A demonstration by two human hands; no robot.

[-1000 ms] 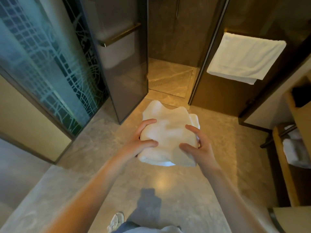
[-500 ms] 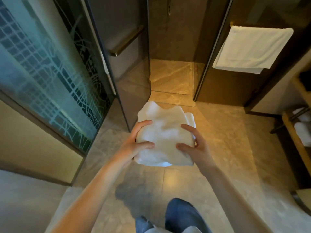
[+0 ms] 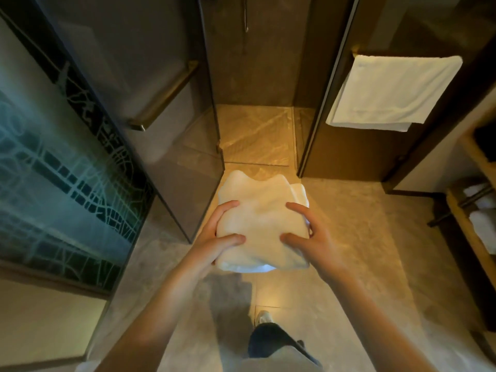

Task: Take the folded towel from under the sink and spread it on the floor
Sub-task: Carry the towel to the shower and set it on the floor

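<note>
A white folded towel (image 3: 261, 218) is held in the air above the grey stone floor (image 3: 357, 237), in front of the shower doorway. My left hand (image 3: 214, 237) grips its left side, thumb across the top. On its right side my right hand (image 3: 311, 237) holds it with the fingers spread over the top. The towel is still folded in a thick bundle, its near edge sagging a little.
An open glass shower door (image 3: 171, 146) with a bar handle stands at the left. A patterned glass panel (image 3: 61, 189) lines the far left. Another white towel (image 3: 391, 92) hangs on a rail at right. Wooden shelves (image 3: 472, 224) with rolled towels are at the right edge. My leg and shoe (image 3: 264, 334) are below.
I have stepped forward toward the shower doorway with the towel still held in both hands. The shelves at right have slid toward the frame's edge.
</note>
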